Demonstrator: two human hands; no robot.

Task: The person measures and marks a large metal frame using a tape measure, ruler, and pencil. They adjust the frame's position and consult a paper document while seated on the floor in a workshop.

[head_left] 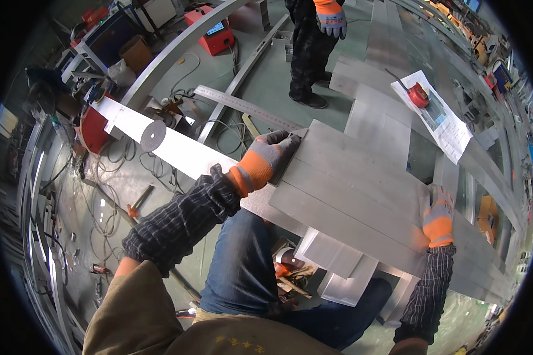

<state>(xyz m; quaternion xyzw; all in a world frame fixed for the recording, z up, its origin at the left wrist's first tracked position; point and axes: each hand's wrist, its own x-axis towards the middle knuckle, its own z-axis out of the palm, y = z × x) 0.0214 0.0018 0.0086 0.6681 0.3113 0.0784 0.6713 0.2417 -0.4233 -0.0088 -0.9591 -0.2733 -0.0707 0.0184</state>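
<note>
Gloved in grey and orange, my left hand (263,161) is closed at the left end of several long grey metal plates (343,177) lying side by side. It grips what looks like a steel square (249,108); the graduated blade reaches out to the far left, and a dark edge runs along the plates' end under my fingers. My right hand (439,216), in a matching glove, lies on the plates farther right with its fingers stretched out. A bright metal strip (189,155) passes below my left wrist, bearing a dark round disc (153,136).
Shorter metal pieces (337,260) jut out beneath the plates, above my legs. A paper sheet (450,127) with a red tape measure (418,94) lies at the far right. Another person (308,53) stands beyond. Cables, a hammer (139,201) and a red machine (210,32) are on the floor.
</note>
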